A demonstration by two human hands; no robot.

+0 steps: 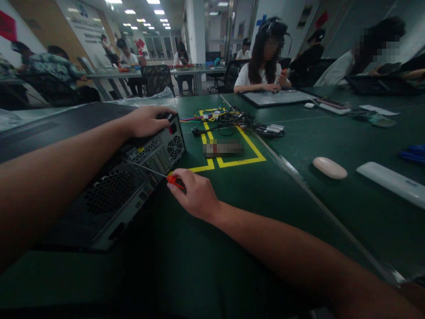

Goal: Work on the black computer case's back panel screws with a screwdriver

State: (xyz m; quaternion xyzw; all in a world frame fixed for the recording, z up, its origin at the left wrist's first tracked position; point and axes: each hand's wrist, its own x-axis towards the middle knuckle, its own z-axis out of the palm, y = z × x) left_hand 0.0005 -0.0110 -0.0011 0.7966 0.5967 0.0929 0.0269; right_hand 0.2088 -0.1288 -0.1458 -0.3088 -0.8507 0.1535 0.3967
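Note:
A black desktop computer case (pixel 109 190) lies on its side at the left, its rear panel with vents and ports turned toward me. My left hand (pixel 151 122) rests on top of the case by the rear edge, thumb and fingers stretched apart. Low beside the rear panel, my right hand (pixel 195 192) is closed around the orange-red handle of a screwdriver (pixel 172 179). The thin metal shaft points left toward the panel near the expansion slots. Whether the tip touches a screw is too small and dark to tell.
Behind the case lies a tangle of cables (pixel 235 117) near yellow tape (pixel 257 155) and a blurred-out object (pixel 224 148). A pinkish oval object (pixel 330 168) and a white elongated device (pixel 392 179) lie right. Across the table, a person (pixel 262 66) works at a flat panel (pixel 279 97).

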